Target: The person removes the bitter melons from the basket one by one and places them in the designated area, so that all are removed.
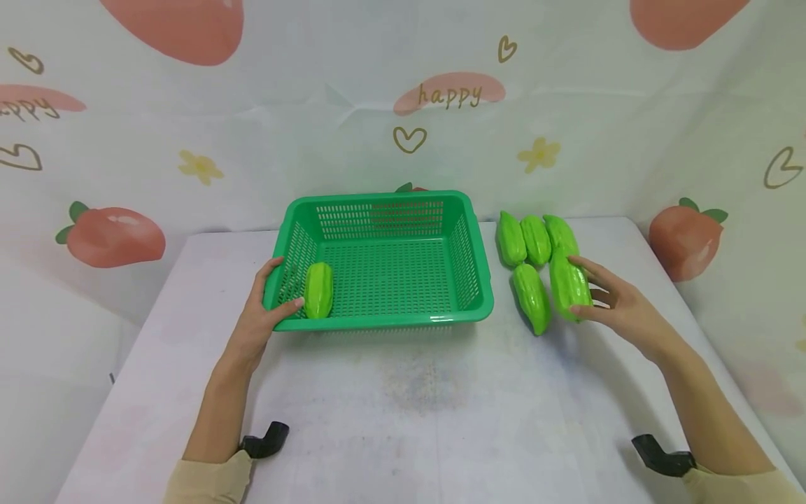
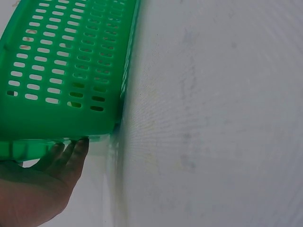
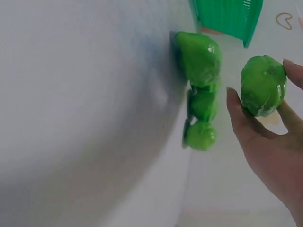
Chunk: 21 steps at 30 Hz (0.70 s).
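A green plastic basket [image 1: 387, 324] with slotted walls stands on the table, and one ridged light-green bitter melon [image 1: 319, 290] lies inside it at the left. My left hand [image 1: 264, 308] grips the basket's left rim near the front corner, thumb on top. Seen in the left wrist view, the fingers [image 2: 71, 158] reach along the basket's outside. My right hand [image 1: 620, 304] holds another bitter melon [image 1: 569, 287] between thumb and fingers; the right wrist view shows this bitter melon [image 3: 263, 86] raised off the table.
Right of the basket, several more bitter melons lie on the table, one of them [image 1: 532, 297] in front of a back row [image 1: 512, 239]. A white cloth printed with fruit, hearts and flowers hangs behind the white table [image 1: 434, 420].
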### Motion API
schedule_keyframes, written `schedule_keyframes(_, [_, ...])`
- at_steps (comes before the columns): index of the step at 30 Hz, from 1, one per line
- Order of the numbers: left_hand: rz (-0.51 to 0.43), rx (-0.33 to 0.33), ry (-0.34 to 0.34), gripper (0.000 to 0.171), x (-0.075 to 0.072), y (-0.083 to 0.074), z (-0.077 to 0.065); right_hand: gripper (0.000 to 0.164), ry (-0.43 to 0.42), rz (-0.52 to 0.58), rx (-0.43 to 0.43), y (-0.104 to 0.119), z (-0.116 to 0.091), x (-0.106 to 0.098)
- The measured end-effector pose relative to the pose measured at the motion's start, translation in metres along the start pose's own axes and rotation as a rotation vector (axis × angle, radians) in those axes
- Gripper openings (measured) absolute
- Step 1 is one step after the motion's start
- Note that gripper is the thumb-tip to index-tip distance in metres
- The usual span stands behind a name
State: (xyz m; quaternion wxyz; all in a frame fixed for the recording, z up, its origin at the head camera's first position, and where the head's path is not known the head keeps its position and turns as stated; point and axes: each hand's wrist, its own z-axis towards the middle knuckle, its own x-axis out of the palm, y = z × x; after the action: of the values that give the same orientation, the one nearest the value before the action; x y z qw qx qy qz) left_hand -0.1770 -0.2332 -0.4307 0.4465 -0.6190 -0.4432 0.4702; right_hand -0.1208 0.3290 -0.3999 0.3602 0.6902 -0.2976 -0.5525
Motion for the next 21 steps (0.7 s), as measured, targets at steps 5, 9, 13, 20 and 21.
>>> schedule_keyframes(5, [0.005, -0.002, -0.004, 0.083, 0.0, -0.002, -0.003, 0.079, -0.006, -0.036, 0.007, -0.007, 0.0, -0.002])
schedule_keyframes(9, [-0.002, 0.002, -0.002, 0.083, 0.001, -0.003, -0.002, 0.081, 0.002, -0.047, 0.054, -0.012, 0.0, -0.004])
schedule_keyframes(13, [-0.005, 0.004, 0.003, 0.082, 0.001, -0.002, 0.0, 0.083, 0.029, -0.035, 0.094, -0.019, 0.001, -0.002])
schedule_keyframes(20, [0.0, 0.0, 0.001, 0.083, 0.001, -0.002, -0.001, 0.08, 0.038, -0.081, 0.051, -0.026, 0.003, 0.002])
schedule_keyframes(21, [0.001, -0.002, 0.0, 0.083, 0.0, -0.002, -0.001, 0.079, 0.036, -0.09, 0.044, -0.027, 0.004, 0.003])
